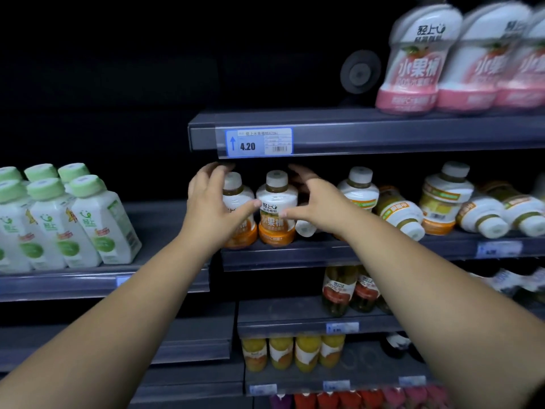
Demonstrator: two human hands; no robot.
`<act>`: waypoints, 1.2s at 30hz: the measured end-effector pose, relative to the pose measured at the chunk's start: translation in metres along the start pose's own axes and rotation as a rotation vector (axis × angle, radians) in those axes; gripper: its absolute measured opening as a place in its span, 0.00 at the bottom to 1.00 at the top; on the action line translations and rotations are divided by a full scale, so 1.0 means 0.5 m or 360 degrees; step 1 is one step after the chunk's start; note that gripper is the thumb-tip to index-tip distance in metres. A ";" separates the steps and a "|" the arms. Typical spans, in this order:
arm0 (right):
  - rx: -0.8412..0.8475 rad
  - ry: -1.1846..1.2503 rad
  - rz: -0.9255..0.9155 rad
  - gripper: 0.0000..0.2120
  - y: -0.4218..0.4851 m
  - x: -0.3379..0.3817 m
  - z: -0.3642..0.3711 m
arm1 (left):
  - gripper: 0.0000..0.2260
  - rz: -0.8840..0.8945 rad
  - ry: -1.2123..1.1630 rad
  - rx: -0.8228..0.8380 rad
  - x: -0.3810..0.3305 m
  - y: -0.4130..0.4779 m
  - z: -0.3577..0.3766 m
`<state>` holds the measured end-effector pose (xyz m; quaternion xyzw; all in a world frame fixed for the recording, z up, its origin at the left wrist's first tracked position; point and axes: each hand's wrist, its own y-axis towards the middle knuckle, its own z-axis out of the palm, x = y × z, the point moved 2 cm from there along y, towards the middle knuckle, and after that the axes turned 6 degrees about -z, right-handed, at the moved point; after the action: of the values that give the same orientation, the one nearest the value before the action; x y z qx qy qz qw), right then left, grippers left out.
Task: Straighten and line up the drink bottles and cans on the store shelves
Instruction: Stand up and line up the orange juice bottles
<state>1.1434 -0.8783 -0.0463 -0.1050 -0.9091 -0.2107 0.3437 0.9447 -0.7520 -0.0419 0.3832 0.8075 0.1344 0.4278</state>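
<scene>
Two upright orange-and-white drink bottles stand at the left end of the middle shelf [295,255]. My left hand [212,205] wraps the left bottle [234,191], fingers behind it and thumb across its front. My right hand [317,202] cups the right side of the second bottle [275,202], thumb on its label and fingers curled behind. Under my right hand lies a toppled bottle [305,228]. Further right, one bottle [358,187] stands upright, and several more bottles [483,215] lie on their sides or lean.
The shelf above carries a 4.20 price tag [259,142] on its edge, with pink-and-white bottles [418,60] on top. Green-capped white bottles [88,219] fill the left shelf. Below are dark juice bottles [339,287], yellow drinks [295,352] and red packs [354,399].
</scene>
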 end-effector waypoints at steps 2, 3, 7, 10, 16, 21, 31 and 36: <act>-0.0172 -0.0121 0.0014 0.50 -0.037 -0.019 0.002 | 0.36 0.0144 0.0194 -0.0022 -0.022 -0.002 0.004; -0.0272 -0.0131 -0.0019 0.46 -0.058 -0.028 0.004 | 0.35 0.0214 0.0293 -0.0027 -0.032 -0.001 0.009; -0.0542 -0.0024 -0.0148 0.29 -0.131 -0.059 0.019 | 0.34 0.0416 0.0544 0.0064 -0.064 -0.005 0.039; -0.0488 0.0102 -0.0020 0.27 -0.160 -0.076 0.025 | 0.34 0.0481 0.0599 0.0117 -0.076 -0.010 0.056; -0.0232 0.0379 0.0070 0.26 -0.161 -0.074 0.031 | 0.31 0.0482 0.0785 0.0159 -0.077 -0.003 0.070; -0.0088 0.0425 0.0095 0.27 -0.143 -0.074 0.045 | 0.32 0.0535 0.0828 0.0171 -0.071 -0.005 0.072; -0.0202 0.0346 0.0047 0.26 -0.143 -0.054 0.021 | 0.32 0.0595 0.0823 0.0184 -0.063 -0.011 0.070; -0.0333 0.0179 -0.0063 0.28 -0.129 -0.014 -0.026 | 0.33 0.0583 0.0828 0.0164 -0.065 -0.010 0.073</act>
<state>1.1347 -0.9418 -0.0623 -0.1103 -0.8634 -0.3166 0.3770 0.9821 -0.7832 -0.0476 0.4961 0.8132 0.2616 0.1556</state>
